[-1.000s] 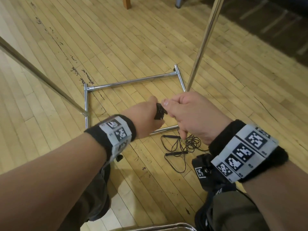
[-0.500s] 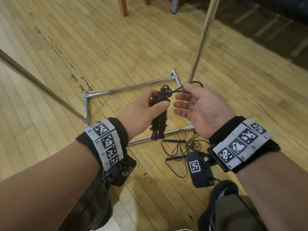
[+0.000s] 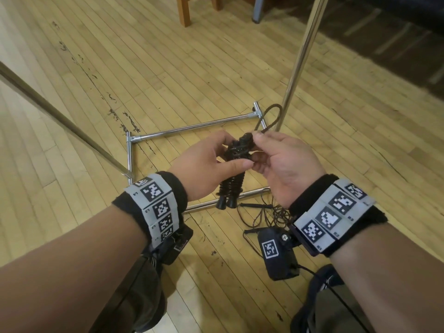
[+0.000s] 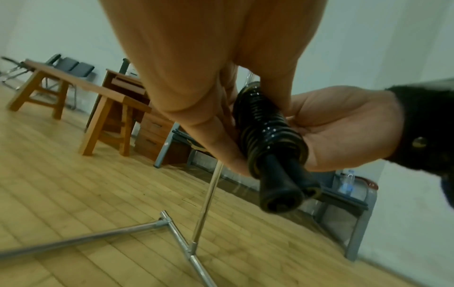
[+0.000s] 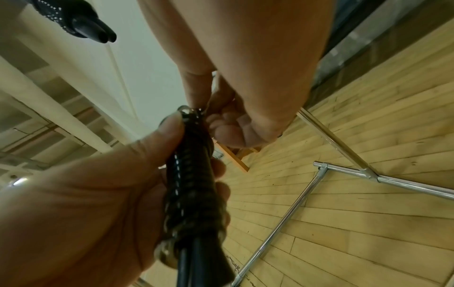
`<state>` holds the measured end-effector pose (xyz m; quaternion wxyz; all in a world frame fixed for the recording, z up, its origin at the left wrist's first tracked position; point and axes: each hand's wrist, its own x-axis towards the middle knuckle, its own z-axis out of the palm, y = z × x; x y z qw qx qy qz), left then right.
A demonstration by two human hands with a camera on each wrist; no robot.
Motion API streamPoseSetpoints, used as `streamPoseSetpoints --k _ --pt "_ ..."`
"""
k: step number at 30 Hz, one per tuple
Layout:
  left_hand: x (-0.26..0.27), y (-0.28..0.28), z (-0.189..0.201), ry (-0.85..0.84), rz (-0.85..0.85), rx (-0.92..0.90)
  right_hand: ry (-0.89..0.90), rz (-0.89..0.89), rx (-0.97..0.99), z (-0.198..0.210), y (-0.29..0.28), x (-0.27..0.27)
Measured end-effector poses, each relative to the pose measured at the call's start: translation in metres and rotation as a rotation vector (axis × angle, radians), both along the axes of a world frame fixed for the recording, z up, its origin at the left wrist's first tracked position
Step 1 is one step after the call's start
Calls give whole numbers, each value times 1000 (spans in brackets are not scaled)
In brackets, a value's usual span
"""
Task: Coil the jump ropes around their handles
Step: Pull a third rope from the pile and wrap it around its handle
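The left hand (image 3: 204, 164) is wrapping its grip around the coiled jump rope (image 3: 234, 174), thumb pressing across the front of the windings, holding the bundle upright above the floor (image 3: 96, 80) with its two handles (image 3: 225, 201) pointing down. Just to the right, the right hand (image 3: 281, 164) is pinching the rope's free end loop (image 3: 271, 116) at the top of the bundle. Below it, a second, loose jump rope (image 3: 266, 213) is lying tangled on the floor beside the chrome frame (image 3: 192, 127).
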<state>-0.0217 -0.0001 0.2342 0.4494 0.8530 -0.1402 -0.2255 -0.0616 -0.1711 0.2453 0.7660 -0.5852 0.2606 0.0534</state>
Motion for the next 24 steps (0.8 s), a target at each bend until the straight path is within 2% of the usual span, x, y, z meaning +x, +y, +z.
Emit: streamPoseSetpoints --k 4,8,14,19,24 --pt "5 1 5 -89 -125 232 -40 6 -228 -5 -2 -3" --pt "3 -5 6 -154 -144 302 -105 9 -404 -5 -9 -3" --pt "5 -23 10 -90 -189 228 -122 77 -420 10 -21 1" --pt "-11 -28 44 0 -275 -13 -183 93 -401 39 -29 -16" --pt "-32 -13 94 -15 -95 -199 -282 120 -397 84 -26 -43"
